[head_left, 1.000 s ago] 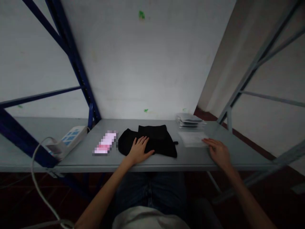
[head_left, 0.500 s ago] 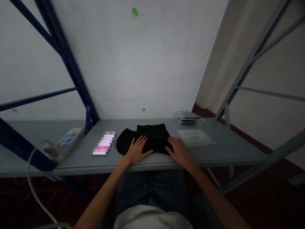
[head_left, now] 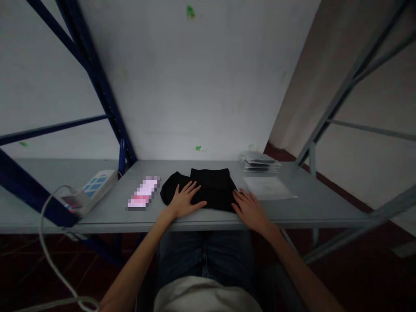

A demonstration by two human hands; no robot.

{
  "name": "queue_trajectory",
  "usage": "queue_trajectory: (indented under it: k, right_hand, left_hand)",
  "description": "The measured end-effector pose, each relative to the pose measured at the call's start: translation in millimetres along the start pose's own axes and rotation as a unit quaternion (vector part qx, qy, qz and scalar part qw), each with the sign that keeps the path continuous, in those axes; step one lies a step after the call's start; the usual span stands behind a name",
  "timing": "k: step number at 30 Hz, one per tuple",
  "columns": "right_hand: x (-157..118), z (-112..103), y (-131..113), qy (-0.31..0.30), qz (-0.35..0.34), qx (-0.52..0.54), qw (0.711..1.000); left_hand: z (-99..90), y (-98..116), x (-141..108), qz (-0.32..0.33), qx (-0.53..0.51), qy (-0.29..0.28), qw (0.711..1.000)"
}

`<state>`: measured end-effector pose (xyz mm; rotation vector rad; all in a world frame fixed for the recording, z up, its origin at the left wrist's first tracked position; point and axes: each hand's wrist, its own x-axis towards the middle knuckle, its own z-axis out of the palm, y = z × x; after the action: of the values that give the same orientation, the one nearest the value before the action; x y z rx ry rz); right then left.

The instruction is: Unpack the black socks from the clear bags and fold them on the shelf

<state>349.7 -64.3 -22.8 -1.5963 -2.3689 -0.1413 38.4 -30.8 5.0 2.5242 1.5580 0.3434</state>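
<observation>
Cloth (head_left: 214,186) touched by left hand (head_left: 183,204) at eight o'clock, right hand (head_left: 252,211) at four; both spread, grasping nothing. Step: apparently smoothing; next calls for even pressure.

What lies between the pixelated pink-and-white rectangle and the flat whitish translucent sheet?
The head view shows a flat black cloth, the left hand on it, right hand at its edge.
</observation>
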Motion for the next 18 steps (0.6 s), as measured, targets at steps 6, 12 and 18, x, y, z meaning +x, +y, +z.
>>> queue_trajectory:
  k: [6,12,18]
  right_hand:
    - [36.2,-21.7,-10.6,0.039,0.077,0.056,0.995]
    - [70.2,-19.0,-22.1,-0.01,0.009,0.082,0.997]
    - [96.3,-7.9,3.4,-0.056,-0.065,0.134,0.987]
  left_hand:
    - [0.9,0.9,-0.5,0.0,0.008,0.007,1.0]
    - [2.3,0.5,-1.1,0.008,0.008,0.021,1.0]
    - [2.7,0.9,-1.3,0.01,-0.004,0.026,1.0]
